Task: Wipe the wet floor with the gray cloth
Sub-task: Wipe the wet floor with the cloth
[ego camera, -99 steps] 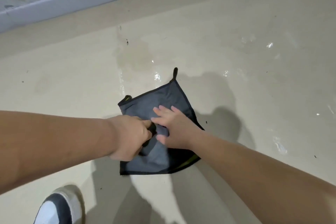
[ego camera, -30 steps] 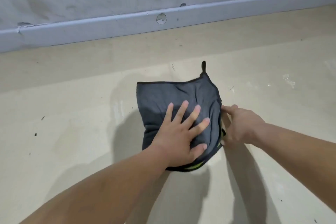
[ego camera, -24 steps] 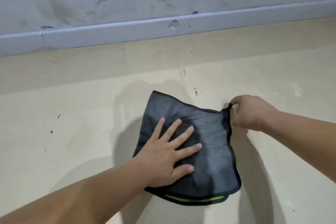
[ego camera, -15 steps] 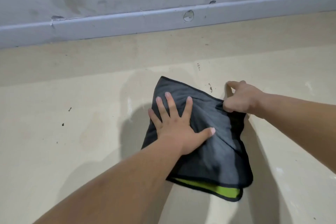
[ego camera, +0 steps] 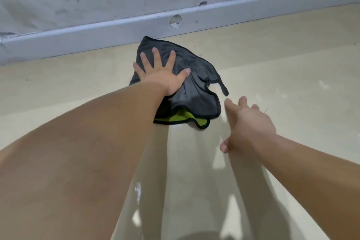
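Left hand point(ego camera: 163, 76) is spread flat, pressing the bunched gray cloth point(ego camera: 194, 91) into the floor point(ego camera: 292, 76) by the baseboard point(ego camera: 116, 31). Right hand point(ego camera: 247, 126) hangs loose and empty just beside it.

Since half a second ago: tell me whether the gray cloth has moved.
Yes. The gray cloth has slid toward the baseboard: its far corner now reaches it, where a clear gap separated them before.

Bare left hand point(ego camera: 162, 79), right hand point(ego camera: 249, 124)
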Demonstrator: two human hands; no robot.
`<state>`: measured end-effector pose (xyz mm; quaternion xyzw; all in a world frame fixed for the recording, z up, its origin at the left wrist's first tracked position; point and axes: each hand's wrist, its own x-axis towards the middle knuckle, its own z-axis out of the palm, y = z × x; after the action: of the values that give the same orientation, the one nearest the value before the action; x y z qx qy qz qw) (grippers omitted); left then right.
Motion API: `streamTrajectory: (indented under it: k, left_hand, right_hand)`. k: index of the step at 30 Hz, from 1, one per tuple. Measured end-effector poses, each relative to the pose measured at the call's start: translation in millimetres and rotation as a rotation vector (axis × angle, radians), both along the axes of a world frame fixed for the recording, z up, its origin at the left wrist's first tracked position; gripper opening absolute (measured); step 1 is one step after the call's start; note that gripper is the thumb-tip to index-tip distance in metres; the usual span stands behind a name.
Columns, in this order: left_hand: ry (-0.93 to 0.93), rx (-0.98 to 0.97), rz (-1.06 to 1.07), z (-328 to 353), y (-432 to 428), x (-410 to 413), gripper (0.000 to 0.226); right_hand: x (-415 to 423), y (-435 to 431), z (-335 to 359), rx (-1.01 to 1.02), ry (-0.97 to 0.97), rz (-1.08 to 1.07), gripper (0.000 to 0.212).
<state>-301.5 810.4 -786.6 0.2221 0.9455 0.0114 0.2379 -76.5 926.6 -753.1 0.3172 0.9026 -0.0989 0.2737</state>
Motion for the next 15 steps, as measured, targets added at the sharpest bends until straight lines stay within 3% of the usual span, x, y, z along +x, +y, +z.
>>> streamTrajectory:
  k: [4, 8, 12, 15]
  left_hand:
    - [0.06, 0.009, -0.051, -7, 56, 19, 0.077]
    - [0.127, 0.106, -0.378, -15, 69, 88, 0.07]
    - [0.157, 0.212, -0.579, -20, 24, 94, 0.065]
    - [0.189, 0.196, -0.311, -21, -14, 84, 0.066]
  right_hand:
    - [1, 2, -1, -0.011, -0.011, -0.003, 0.136]
    - [6, 10, -1, -0.036, 0.007, 0.006, 0.109]
    - [12, 17, 2, -0.106, 0.001, 0.01, 0.124]
    - [11, 27, 10, -0.274, 0.047, -0.06, 0.125]
